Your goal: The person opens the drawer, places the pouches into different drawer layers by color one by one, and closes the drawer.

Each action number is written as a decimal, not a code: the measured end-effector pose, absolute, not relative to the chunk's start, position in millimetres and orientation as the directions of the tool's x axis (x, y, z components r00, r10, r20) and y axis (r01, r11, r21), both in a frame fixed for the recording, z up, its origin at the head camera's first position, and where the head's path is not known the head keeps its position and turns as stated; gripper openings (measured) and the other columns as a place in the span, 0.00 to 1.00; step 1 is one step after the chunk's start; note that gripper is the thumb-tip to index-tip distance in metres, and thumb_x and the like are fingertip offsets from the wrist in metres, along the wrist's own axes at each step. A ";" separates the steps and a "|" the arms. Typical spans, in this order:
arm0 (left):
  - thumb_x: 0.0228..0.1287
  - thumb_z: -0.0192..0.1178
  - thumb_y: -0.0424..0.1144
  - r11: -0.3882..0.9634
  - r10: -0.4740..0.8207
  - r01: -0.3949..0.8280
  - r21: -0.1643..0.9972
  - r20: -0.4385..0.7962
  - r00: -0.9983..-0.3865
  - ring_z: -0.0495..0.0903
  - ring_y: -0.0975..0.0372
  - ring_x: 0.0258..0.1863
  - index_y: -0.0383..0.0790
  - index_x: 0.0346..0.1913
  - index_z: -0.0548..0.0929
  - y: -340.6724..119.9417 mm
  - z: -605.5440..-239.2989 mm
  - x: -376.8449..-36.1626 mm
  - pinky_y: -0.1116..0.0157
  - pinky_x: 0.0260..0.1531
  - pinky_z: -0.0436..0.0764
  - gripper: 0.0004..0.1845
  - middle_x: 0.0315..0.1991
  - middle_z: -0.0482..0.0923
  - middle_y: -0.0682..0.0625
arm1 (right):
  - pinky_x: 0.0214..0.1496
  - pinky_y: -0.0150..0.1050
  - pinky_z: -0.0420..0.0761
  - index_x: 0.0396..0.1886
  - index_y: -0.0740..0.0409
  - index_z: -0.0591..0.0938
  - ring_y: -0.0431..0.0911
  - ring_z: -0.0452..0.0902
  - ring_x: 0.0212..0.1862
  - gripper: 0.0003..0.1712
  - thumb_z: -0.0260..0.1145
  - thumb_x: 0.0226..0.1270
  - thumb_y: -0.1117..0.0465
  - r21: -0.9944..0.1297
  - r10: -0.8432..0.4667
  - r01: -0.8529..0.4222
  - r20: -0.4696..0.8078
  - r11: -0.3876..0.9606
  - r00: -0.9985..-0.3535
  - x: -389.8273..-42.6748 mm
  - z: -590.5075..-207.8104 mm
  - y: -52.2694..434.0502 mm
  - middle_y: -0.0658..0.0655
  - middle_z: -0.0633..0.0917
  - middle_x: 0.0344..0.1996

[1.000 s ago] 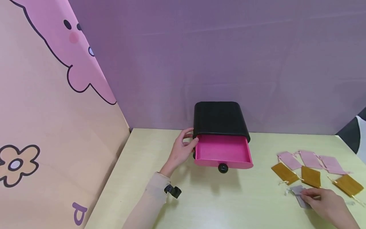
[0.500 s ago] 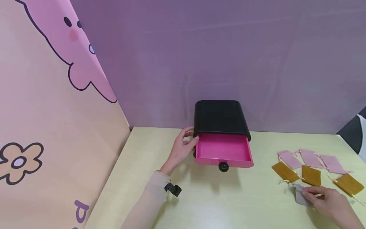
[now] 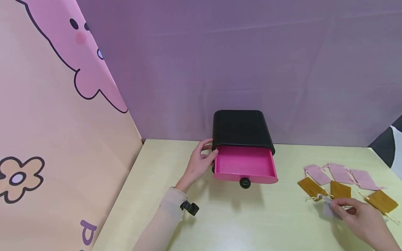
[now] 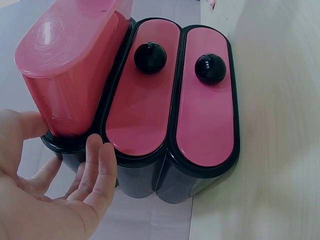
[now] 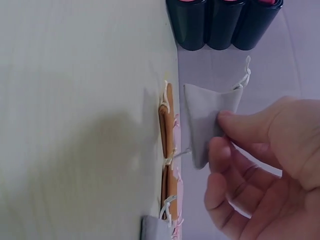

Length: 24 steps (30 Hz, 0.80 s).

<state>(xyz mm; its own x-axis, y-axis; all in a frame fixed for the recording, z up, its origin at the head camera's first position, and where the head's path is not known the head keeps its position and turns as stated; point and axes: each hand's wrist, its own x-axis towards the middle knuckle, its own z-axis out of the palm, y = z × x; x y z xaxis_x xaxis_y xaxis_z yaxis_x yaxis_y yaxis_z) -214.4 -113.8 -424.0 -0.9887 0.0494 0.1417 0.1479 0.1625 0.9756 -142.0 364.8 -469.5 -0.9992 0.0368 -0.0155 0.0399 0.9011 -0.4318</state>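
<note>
Grey drawstring pouch [image 5: 207, 122], flat, pale cord, pinched by right hand [image 3: 361, 218] off the table [image 3: 251, 223] near its right edge, left hand [image 3: 199, 164] fingers loosely curved against black drawer unit [image 3: 240, 129], pink drawer [image 3: 245, 165] open.

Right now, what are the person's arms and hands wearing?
The left hand is bare, and its arm has a long, pale beige sleeve reaching the wrist. A small black clip-like gadget sits at that wrist. The right hand is bare too; no sleeve shows on it. No rings or gloves are visible on the fingers.
</note>
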 end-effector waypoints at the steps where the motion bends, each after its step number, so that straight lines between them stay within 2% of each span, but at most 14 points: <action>1: 0.77 0.64 0.42 0.163 0.049 0.148 0.975 0.142 -0.989 0.88 0.57 0.41 0.49 0.76 0.73 -113.7 -424.1 -214.3 0.59 0.44 0.91 0.28 0.65 0.77 0.38 | 0.26 0.31 0.69 0.49 0.74 0.86 0.48 0.76 0.32 0.22 0.71 0.76 0.55 -0.431 0.043 0.035 0.009 0.902 -0.999 -141.4 -468.5 363.6 0.59 0.88 0.29; 5: 0.77 0.64 0.42 0.159 0.048 0.151 0.976 0.145 -0.988 0.88 0.57 0.42 0.49 0.76 0.73 -113.7 -424.2 -214.2 0.52 0.47 0.91 0.28 0.65 0.77 0.37 | 0.24 0.33 0.66 0.47 0.72 0.88 0.42 0.70 0.28 0.20 0.72 0.75 0.55 -0.437 0.055 0.007 0.098 0.900 -0.994 -140.0 -466.3 359.2 0.52 0.84 0.23; 9: 0.77 0.63 0.42 0.156 0.049 0.158 0.975 0.152 -0.987 0.88 0.56 0.42 0.49 0.76 0.73 -113.7 -424.8 -215.1 0.52 0.46 0.91 0.28 0.65 0.77 0.37 | 0.23 0.33 0.64 0.45 0.70 0.90 0.37 0.66 0.25 0.18 0.73 0.74 0.55 -0.439 0.050 -0.030 0.170 0.898 -0.984 -139.3 -465.0 357.1 0.48 0.81 0.20; 12: 0.77 0.64 0.42 0.157 0.050 0.160 0.975 0.154 -0.987 0.88 0.56 0.42 0.49 0.76 0.73 -113.7 -424.8 -215.3 0.53 0.46 0.91 0.28 0.65 0.77 0.37 | 0.23 0.34 0.64 0.45 0.69 0.90 0.35 0.64 0.23 0.19 0.73 0.75 0.54 -0.438 0.050 -0.046 0.205 0.898 -0.977 -137.5 -463.2 356.1 0.48 0.81 0.18; 16: 0.77 0.64 0.42 0.158 0.049 0.157 0.975 0.151 -0.987 0.89 0.55 0.43 0.49 0.76 0.73 -113.4 -425.3 -215.2 0.49 0.48 0.91 0.28 0.65 0.77 0.37 | 0.23 0.35 0.63 0.46 0.68 0.90 0.33 0.64 0.22 0.19 0.72 0.76 0.53 -0.441 0.049 -0.062 0.238 0.896 -0.970 -134.7 -459.0 353.8 0.49 0.82 0.17; 24: 0.78 0.63 0.42 0.157 0.047 0.156 0.975 0.150 -0.988 0.88 0.56 0.42 0.49 0.76 0.73 -112.1 -424.8 -214.5 0.46 0.51 0.90 0.28 0.65 0.76 0.37 | 0.24 0.35 0.63 0.43 0.66 0.92 0.27 0.64 0.22 0.15 0.74 0.72 0.56 -0.450 0.040 -0.100 0.290 0.888 -0.956 -130.0 -450.2 348.8 0.55 0.89 0.22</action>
<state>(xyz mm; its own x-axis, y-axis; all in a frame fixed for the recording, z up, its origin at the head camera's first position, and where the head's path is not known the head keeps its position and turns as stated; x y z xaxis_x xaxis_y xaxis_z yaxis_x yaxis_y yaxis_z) -214.5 -112.1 -424.8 -0.9875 0.0470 0.1502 0.1558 0.1572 0.9752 -130.0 348.8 -450.2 -0.9561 0.0396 0.2903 -0.0998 0.8875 -0.4498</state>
